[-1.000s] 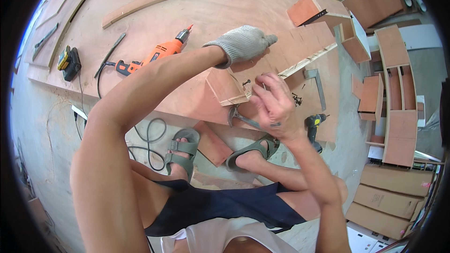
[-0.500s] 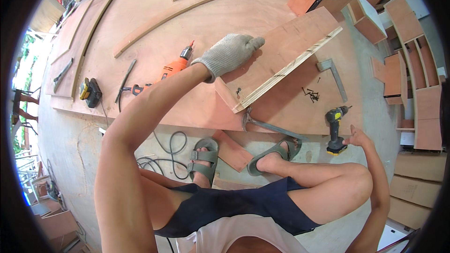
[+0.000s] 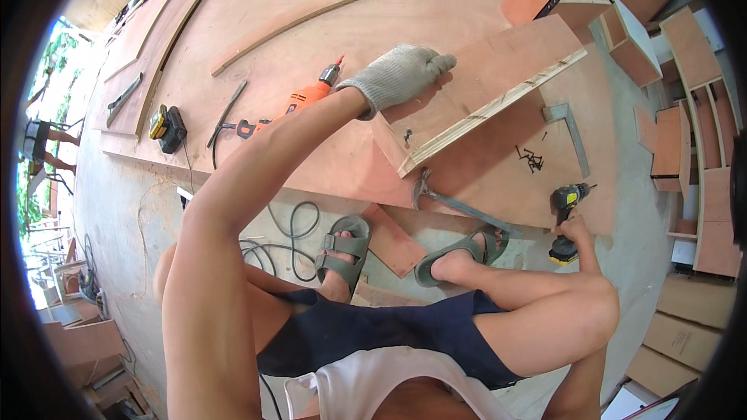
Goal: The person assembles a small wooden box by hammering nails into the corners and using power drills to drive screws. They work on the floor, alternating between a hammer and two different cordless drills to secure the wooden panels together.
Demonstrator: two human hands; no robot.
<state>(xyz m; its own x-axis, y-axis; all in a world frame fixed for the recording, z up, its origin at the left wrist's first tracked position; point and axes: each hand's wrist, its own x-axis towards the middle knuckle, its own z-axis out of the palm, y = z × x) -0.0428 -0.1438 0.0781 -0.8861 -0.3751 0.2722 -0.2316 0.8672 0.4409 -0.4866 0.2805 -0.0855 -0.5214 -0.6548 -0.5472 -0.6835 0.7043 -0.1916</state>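
My left hand (image 3: 401, 79), in a knitted grey-white work glove, grips the left edge of a wooden panel (image 3: 498, 70) with its fingers curled. This panel is joined to a narrower end piece (image 3: 389, 144), and a few screws (image 3: 408, 137) show near the corner. At the right, my bare right hand (image 3: 576, 229) is wrapped around the handle of a black and yellow cordless drill (image 3: 566, 196). The drill's bit points to the right, past the board's near edge. Loose dark screws (image 3: 531, 160) lie in a small pile between the panel and the drill.
A hammer (image 3: 467, 208) lies along the near edge of the large plywood sheet (image 3: 264, 109). A metal square (image 3: 574, 140) rests at the right. An orange corded drill (image 3: 309, 98) and a battery pack (image 3: 173, 132) lie left. Long wooden strips (image 3: 334, 19) and a drawer box (image 3: 537, 0) are farther off.
My right hand has moved from beside the drill's base onto its handle and closed around it. The left hand stays on the panel. The whole view has shifted slightly.
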